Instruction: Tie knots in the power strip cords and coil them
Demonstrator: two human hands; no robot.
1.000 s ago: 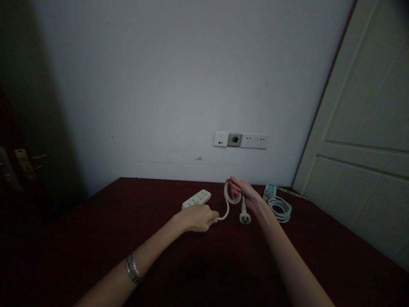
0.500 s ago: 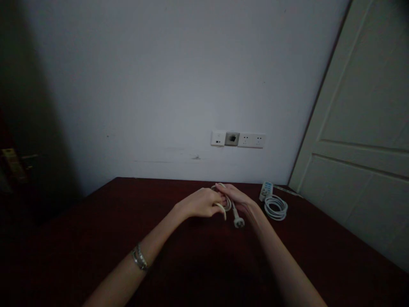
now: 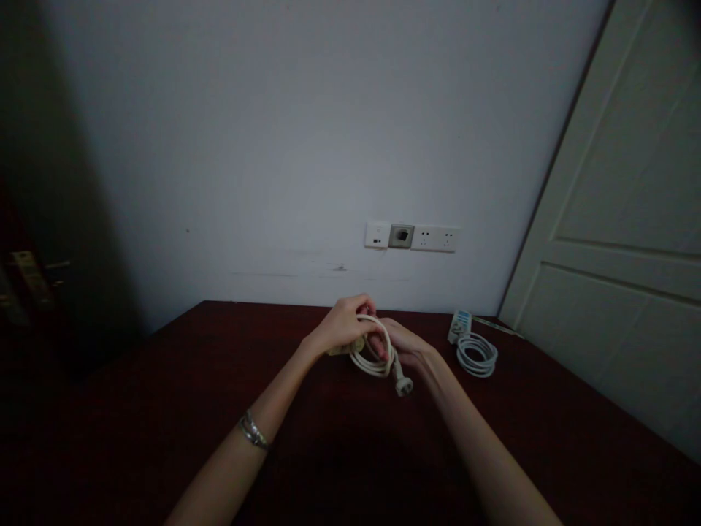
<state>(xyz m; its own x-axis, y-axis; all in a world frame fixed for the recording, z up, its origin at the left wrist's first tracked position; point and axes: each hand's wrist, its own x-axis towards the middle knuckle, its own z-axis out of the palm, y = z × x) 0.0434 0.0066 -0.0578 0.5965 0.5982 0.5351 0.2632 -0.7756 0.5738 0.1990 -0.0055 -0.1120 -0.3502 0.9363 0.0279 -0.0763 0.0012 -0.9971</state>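
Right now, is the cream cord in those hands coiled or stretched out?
Coiled. The cream cord forms loops gathered between the left hand and right hand, with its plug dangling free below them.

cord [image 3: 374, 363]: cream plastic sheath, smooth, faint sheen, soft enough to lie in loops
plug [image 3: 403, 386]: moulded plastic in the same cream, matt
table [image 3: 164, 409]: dark red-brown, wood-look top, smooth, low satin finish
bracelet [image 3: 253, 431]: silvery metal, polished, catching small glints
white cable [image 3: 477, 354]: smooth plastic, brighter and slightly glossier than the cord
power strip [image 3: 458, 326]: hard white plastic, bluish face
wall [image 3: 246, 146]: painted, matt, a few dark scuffs
wall sockets [image 3: 434, 239]: hard white plastic plates, smooth; the middle plate grey and duller
door [image 3: 629, 219]: off-white painted panels, smooth, satin
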